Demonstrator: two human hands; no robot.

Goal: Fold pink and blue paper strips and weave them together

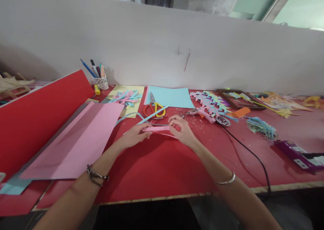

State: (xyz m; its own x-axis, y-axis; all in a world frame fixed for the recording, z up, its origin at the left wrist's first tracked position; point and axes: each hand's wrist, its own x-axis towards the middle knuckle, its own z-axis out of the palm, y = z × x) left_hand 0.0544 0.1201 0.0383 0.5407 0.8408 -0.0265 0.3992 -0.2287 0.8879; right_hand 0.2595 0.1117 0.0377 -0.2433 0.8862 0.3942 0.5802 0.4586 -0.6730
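A pink paper strip (159,129) stretches between my two hands, just above the red table. My left hand (135,135) pinches its left end between thumb and fingers. At the other end, my right hand (182,131) grips it with the fingers curled over. A second pink length hangs just below the strip; whether it is the same piece I cannot tell. Behind my hands lie scissors (151,109) with red and yellow handles, crossed by a light blue paper strip (153,114). A pink glue gun (204,114) rests beyond my right hand.
Pink sheets (76,145) and a raised red board (43,115) fill the left. Behind are a blue sheet (172,96), cut paper pieces (128,97) and a pen cup (102,82). A black cord (249,150) crosses the right side near a purple power strip (296,154).
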